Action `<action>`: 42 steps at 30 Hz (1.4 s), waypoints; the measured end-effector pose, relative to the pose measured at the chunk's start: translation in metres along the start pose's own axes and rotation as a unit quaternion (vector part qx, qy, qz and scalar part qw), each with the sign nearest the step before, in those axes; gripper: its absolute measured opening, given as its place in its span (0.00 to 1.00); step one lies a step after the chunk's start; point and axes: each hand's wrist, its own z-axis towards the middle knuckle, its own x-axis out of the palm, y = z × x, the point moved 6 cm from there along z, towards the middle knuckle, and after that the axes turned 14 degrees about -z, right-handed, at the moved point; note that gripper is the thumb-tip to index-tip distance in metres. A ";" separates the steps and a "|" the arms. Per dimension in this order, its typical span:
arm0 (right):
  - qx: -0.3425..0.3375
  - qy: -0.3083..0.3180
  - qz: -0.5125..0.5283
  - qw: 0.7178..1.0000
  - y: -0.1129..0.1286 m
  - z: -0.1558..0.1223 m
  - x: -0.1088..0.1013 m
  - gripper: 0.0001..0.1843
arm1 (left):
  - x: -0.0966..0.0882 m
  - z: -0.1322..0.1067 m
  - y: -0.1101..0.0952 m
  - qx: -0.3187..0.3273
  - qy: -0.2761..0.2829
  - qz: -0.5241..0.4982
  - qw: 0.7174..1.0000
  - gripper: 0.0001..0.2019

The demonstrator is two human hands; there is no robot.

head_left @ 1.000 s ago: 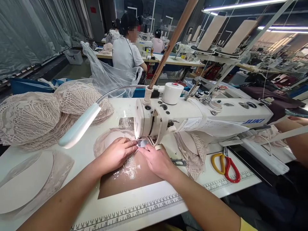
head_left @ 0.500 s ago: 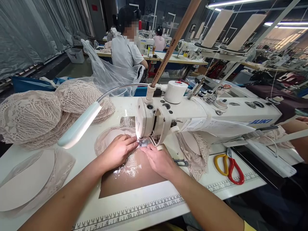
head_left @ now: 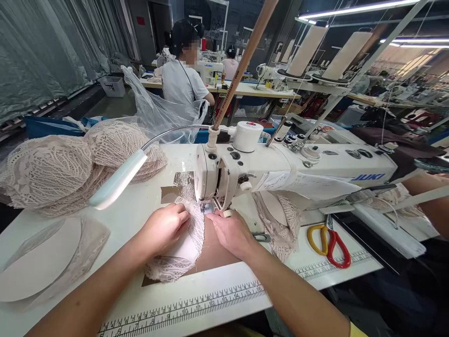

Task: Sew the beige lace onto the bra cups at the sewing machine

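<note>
Beside the needle of a white sewing machine, my left hand is closed on a pale lace bra cup. The cup lies with its smooth lining side partly up, its lace edge along the presser foot. My right hand sits just right of the foot, fingers pressed together with the thumb toward the needle; what they pinch is hidden. Beneath both hands lies a brown sheet on the machine bed. Another lace cup rests under the machine arm.
Stacked lace cups stand at the left behind a lamp. Nearer is a cup with lining. Scissors with yellow and red handles lie right. A printed ruler runs along the front edge. A co-worker sits ahead.
The lace cup has swung from beyond my left hand toward me and now covers part of the brown sheet. My left hand has curled and shifted slightly left; my right stays by the foot.
</note>
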 end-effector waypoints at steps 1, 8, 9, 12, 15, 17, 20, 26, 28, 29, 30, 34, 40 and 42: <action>0.002 -0.001 -0.002 1.000 0.000 0.000 0.000 0.16 | 0.002 0.000 -0.002 0.003 0.003 -0.005 1.000 0.15; 0.014 0.004 -0.005 1.000 -0.002 0.000 -0.002 0.17 | 0.011 0.000 -0.013 0.061 -0.002 -0.055 0.997 0.14; 0.014 0.003 -0.008 1.000 -0.002 0.000 -0.002 0.17 | 0.012 0.000 -0.015 0.074 -0.005 -0.066 0.995 0.14; -0.001 0.010 -0.014 1.000 0.002 0.000 -0.004 0.16 | 0.012 -0.002 -0.019 0.095 -0.012 -0.086 0.992 0.14; -0.039 0.024 -0.015 0.999 0.009 0.000 -0.007 0.15 | 0.011 -0.001 -0.022 0.103 -0.012 -0.092 0.990 0.16; -0.056 0.030 -0.022 0.998 0.013 0.001 -0.008 0.14 | 0.010 -0.001 -0.023 0.107 -0.014 -0.092 0.990 0.16; -0.056 0.040 -0.036 0.997 0.015 0.001 -0.007 0.14 | 0.009 0.000 -0.023 0.105 -0.013 -0.091 0.990 0.16; -0.040 0.039 -0.053 0.997 0.016 0.003 -0.006 0.14 | 0.010 0.001 -0.019 0.101 -0.017 -0.066 0.993 0.17; -0.039 0.034 -0.058 0.997 0.016 0.003 -0.007 0.14 | 0.012 0.002 -0.018 0.105 -0.026 -0.066 0.992 0.17; -0.038 0.030 -0.058 0.997 0.016 0.003 -0.007 0.14 | 0.012 0.002 -0.017 0.106 -0.029 -0.066 0.992 0.17; -0.038 0.024 -0.056 0.997 0.016 0.002 -0.007 0.14 | 0.013 0.002 -0.015 0.108 -0.030 -0.066 0.992 0.17; -0.054 -0.011 -0.001 0.998 0.016 -0.003 -0.009 0.13 | 0.007 0.003 -0.008 0.113 -0.029 -0.067 0.991 0.17; -0.133 -0.002 0.047 0.990 0.030 -0.013 -0.012 0.10 | -0.037 -0.010 0.042 -0.124 -0.097 -0.046 0.986 0.15; -0.145 0.013 0.052 0.988 0.034 -0.015 -0.013 0.08 | -0.043 -0.022 0.061 -0.212 -0.119 -0.129 0.961 0.15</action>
